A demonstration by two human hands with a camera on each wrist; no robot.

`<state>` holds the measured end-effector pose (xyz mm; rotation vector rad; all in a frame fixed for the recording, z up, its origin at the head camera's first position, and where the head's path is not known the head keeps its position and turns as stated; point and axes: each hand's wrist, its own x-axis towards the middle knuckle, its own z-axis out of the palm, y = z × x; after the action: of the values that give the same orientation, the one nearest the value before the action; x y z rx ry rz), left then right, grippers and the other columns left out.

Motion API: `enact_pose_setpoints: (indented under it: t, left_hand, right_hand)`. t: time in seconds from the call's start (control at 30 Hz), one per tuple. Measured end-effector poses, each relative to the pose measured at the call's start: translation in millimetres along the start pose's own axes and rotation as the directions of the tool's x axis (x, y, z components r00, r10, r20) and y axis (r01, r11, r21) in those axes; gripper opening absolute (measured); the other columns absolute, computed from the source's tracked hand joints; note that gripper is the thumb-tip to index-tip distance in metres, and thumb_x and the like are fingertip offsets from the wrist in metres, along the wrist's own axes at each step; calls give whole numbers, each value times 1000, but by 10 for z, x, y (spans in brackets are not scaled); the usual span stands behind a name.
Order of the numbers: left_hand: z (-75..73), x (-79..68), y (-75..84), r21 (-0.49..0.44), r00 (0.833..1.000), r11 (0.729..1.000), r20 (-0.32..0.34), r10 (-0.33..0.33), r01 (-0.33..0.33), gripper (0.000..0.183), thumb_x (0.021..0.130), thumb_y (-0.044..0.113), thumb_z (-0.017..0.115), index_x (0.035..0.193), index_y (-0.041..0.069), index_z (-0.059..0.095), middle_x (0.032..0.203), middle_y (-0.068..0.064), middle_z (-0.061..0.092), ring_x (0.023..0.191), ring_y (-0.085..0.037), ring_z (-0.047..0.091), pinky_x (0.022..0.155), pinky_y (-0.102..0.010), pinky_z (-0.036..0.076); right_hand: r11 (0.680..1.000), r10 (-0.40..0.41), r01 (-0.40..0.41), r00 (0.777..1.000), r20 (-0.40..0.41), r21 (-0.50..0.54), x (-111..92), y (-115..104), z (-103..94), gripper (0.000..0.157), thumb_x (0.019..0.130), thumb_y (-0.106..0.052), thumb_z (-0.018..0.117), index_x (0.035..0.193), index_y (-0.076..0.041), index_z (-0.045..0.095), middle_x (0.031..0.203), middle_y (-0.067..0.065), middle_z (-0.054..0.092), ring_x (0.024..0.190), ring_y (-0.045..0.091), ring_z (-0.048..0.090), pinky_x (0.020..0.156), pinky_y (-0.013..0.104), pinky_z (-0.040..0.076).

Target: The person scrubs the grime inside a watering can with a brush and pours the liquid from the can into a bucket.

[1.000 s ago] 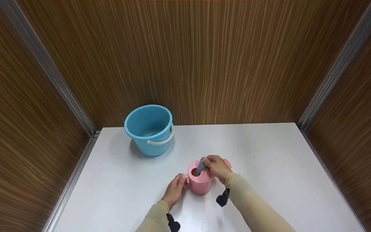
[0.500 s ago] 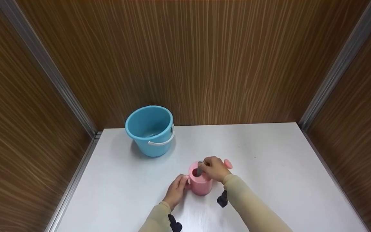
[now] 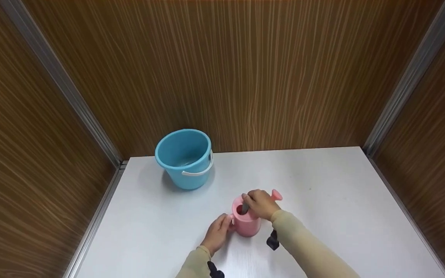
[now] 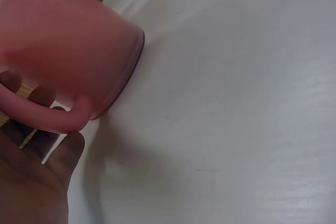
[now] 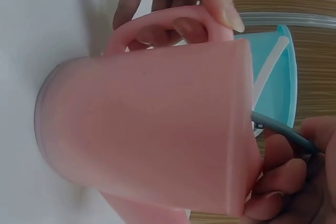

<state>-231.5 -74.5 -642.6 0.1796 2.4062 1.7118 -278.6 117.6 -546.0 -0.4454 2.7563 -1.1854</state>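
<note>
A pink watering can point(image 3: 247, 228) stands on the white table, its round filling hole towards me and its spout rose point(image 3: 276, 195) pointing to the far right. My left hand point(image 3: 215, 233) holds the can's loop handle point(image 4: 58, 120), with fingers through the loop, as the right wrist view also shows. Over the can's top, my right hand point(image 3: 263, 204) pinches a slim grey-blue curved handle point(image 5: 286, 130) between thumb and fingers. Its lower part goes into the filling hole, so its far end is hidden and I cannot tell what kind of tool it is.
A light blue bucket point(image 3: 185, 177) with a white carrying handle point(image 3: 198, 173) stands behind the can on the left, near the back wall. Wood-grain panels point(image 3: 245, 77) enclose the white table point(image 3: 323, 216) at the back and both sides.
The grey-blue handle has shifted from leaning out of the hole to a steeper, lower position, with less of it showing. The whole head view has shifted slightly. My left hand keeps its hold.
</note>
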Motion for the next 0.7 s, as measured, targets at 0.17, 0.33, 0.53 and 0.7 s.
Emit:
enact_pose_setpoints:
  t: [0.17,0.33,0.53,0.7]
  left_hand:
    - [-15,-11,22,3,999,1000,18,-29,29,55,97,61,33,101,13,59,104,-2,61,104,-21,57,90,-41,42]
    - [-24,-4,44,-76,998,996,46,-46,49,54,96,60,39,101,12,63,105,-2,61,105,-21,56,93,-42,41]
    - [-10,-27,76,-262,996,962,63,-61,75,50,97,45,52,95,-4,63,98,-8,63,98,-22,56,90,-44,42]
    - [7,-35,83,-331,994,939,79,-74,96,50,95,43,56,91,-7,61,98,-12,64,96,-22,58,93,-46,43]
  right_hand:
    - [996,-21,21,1000,7,86,-32,63,-78,32,101,-25,48,86,-6,68,78,2,61,73,15,53,72,34,44]
    - [981,15,-18,1000,19,191,-100,109,-159,32,101,-23,48,86,-4,69,78,3,61,74,16,53,70,33,42]
    - [940,67,-77,997,44,332,-150,92,-269,34,100,-23,48,82,1,65,74,1,57,73,14,50,68,29,42]
    - [888,111,-127,992,62,442,-170,68,-373,33,101,-20,47,82,2,62,68,0,53,64,13,46,59,25,39]
